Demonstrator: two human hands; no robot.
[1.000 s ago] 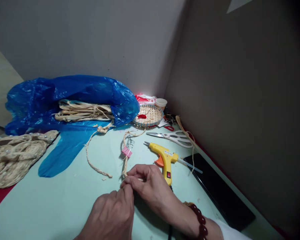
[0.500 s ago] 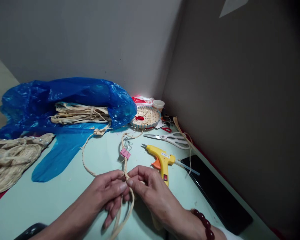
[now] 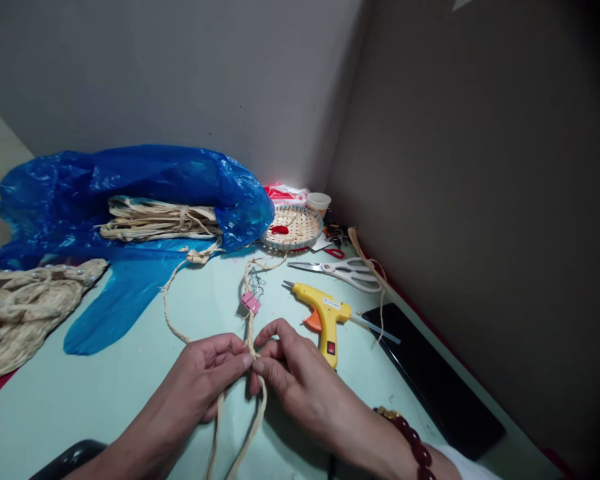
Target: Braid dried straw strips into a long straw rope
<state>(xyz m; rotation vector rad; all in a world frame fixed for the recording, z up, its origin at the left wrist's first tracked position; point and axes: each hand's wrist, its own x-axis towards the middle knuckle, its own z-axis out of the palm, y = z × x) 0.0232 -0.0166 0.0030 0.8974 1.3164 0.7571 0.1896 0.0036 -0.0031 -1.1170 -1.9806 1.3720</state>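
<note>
My left hand (image 3: 207, 373) pinches a pale straw braid (image 3: 251, 330) between thumb and fingers, just below a pink binder clip (image 3: 251, 303). From the other side my right hand (image 3: 293, 367) pinches the same braid, its thumb almost meeting the left thumb. Loose strands (image 3: 250, 433) hang from the pinch toward the near edge. Beyond the clip the braid curves away toward a round woven tray (image 3: 300, 230). Some of the strands are hidden behind my fingers.
Right of my hands lie a yellow glue gun (image 3: 330, 313), scissors (image 3: 350, 270) and a black flat object (image 3: 435, 380). A blue plastic bag (image 3: 145, 167) holds a straw bundle (image 3: 165, 220). A woven straw piece (image 3: 35, 307) lies at far left, a paper cup (image 3: 319, 201) at the back.
My left hand's lower fingers have curled in, and the loose strands have spread further apart. Both thumbs stay at the braid. The view has tilted slightly.
</note>
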